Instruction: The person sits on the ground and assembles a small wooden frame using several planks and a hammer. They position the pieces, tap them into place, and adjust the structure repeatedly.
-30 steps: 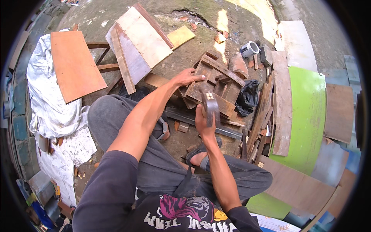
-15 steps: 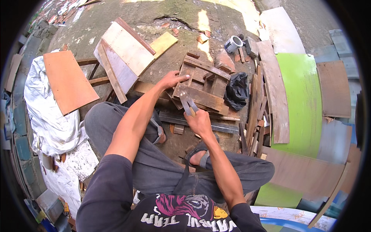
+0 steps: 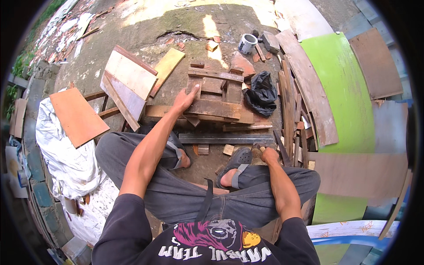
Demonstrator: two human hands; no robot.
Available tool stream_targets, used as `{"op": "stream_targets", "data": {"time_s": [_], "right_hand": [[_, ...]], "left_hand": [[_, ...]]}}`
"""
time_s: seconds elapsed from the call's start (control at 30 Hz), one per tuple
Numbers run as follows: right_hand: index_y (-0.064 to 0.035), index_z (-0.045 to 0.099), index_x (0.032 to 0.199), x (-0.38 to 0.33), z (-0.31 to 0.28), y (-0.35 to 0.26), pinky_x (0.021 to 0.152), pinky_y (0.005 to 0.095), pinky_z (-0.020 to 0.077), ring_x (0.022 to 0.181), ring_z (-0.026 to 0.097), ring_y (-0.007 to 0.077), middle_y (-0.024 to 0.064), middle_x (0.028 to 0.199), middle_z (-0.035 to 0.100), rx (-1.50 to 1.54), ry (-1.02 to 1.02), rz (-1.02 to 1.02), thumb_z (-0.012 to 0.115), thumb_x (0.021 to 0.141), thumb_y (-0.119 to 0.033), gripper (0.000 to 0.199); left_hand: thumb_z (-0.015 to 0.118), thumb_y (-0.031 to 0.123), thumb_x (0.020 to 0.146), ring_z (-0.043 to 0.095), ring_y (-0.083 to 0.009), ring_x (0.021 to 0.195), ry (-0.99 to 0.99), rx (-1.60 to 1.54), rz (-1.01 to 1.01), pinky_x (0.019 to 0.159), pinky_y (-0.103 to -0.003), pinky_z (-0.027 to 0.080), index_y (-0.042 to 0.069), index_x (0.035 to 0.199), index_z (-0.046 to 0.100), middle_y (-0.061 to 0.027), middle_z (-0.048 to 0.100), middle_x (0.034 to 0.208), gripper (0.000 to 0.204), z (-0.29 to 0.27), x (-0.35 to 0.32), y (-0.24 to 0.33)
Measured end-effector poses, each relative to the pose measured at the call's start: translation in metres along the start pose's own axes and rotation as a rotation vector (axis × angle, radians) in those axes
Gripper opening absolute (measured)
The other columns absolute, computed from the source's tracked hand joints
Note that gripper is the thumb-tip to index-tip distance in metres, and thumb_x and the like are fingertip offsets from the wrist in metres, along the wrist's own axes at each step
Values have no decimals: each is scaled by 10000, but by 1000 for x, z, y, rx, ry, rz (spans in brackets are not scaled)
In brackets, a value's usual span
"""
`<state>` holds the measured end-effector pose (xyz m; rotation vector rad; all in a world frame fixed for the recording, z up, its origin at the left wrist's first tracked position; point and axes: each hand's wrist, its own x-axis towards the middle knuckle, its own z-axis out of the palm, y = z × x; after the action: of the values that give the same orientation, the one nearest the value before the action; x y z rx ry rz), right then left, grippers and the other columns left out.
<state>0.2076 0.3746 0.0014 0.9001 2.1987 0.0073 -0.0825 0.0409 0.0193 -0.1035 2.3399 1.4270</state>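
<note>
A small frame of nailed brown boards [image 3: 216, 107] lies on planks in front of me, with open gaps between its slats. My left hand [image 3: 184, 101] grips its left side, thumb on top and the other fingers partly hidden. My right hand [image 3: 270, 155] is low beside my right shoe, apart from the frame. It is closed round the pale wooden handle of a hammer [image 3: 262, 149]; the hammer's head is hard to make out here. A dark metal bar [image 3: 225, 138] lies between the frame and my feet.
A black plastic bag [image 3: 261, 95] and a paint can [image 3: 247, 43] stand right of the frame. Long wood strips [image 3: 287, 117] and a green panel [image 3: 342, 84] lie farther right. Leaning boards [image 3: 128, 75], an orange-brown panel [image 3: 79, 117] and white cloth [image 3: 66, 152] are at left.
My right hand has drawn the hammer off the frame, down and right to beside my shoe. My left hand still holds the frame. The view has shifted slightly.
</note>
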Motion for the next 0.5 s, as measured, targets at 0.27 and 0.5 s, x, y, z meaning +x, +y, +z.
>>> {"op": "stream_targets", "data": {"time_s": [0.27, 0.5], "right_hand": [[-89, 680, 1214, 7, 7, 7, 971, 443, 492, 1224, 593, 299, 141, 1301, 628, 77, -191, 104, 634, 849, -213, 388], [-13, 670, 1077, 46, -49, -49, 903, 467, 487, 1057, 632, 417, 254, 1079, 677, 729, 378, -312, 588, 889, -391, 430]], "left_hand": [[661, 587, 832, 615, -430, 1099, 176, 183, 108, 938, -440, 477, -69, 1268, 526, -316, 639, 1137, 800, 15, -11, -9], [627, 573, 872, 614, -394, 1122, 167, 206, 142, 970, -412, 451, -78, 1268, 532, -303, 638, 1158, 767, 23, -7, -9]]}}
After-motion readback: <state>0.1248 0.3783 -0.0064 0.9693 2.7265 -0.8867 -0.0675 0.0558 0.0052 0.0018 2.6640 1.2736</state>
